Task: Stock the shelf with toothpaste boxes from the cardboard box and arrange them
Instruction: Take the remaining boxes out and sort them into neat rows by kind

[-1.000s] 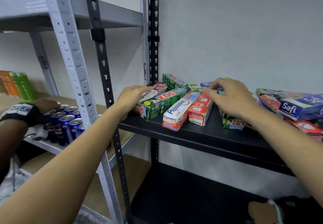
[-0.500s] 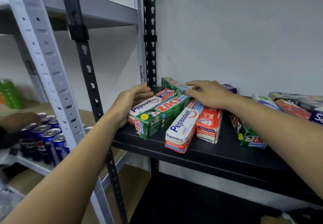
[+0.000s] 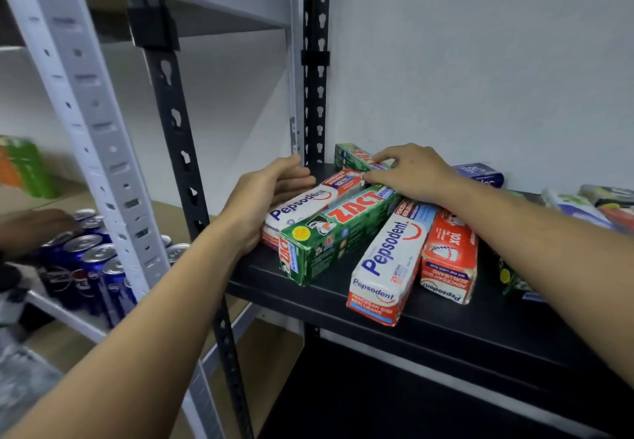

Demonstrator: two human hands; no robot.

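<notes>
The left hand (image 3: 271,198) lay open, fingers straight and pressed flat against the left side of the leftmost Pepsodent box (image 3: 302,202). The right hand (image 3: 411,174) rested on top of the group with its fingers curved over the far ends of the boxes. Whether its thumb and forefinger pinched the far ZACT box (image 3: 353,157) could not be told. Between the hands, four boxes lay fanned out on the black shelf (image 3: 446,329) rather than parallel. These were the leftmost Pepsodent box, a green ZACT box (image 3: 336,233), a white Pepsodent box (image 3: 387,267) and a red Pepsodent box (image 3: 449,257). The cardboard box was not in view. More loose boxes (image 3: 583,205) lay to the right, near the wall. A black upright (image 3: 178,150) stood just left of the left hand, and beyond it a grey rack (image 3: 85,112) carried blue cans (image 3: 89,260). The main hazard was the white Pepsodent box, whose near end sat at the shelf's front edge. Any squeeze that swung it or slid it nearer would likely drop it. Uneven side pressure could also ride the green ZACT box up over its neighbour. The left wrist had little room beside the upright.
</notes>
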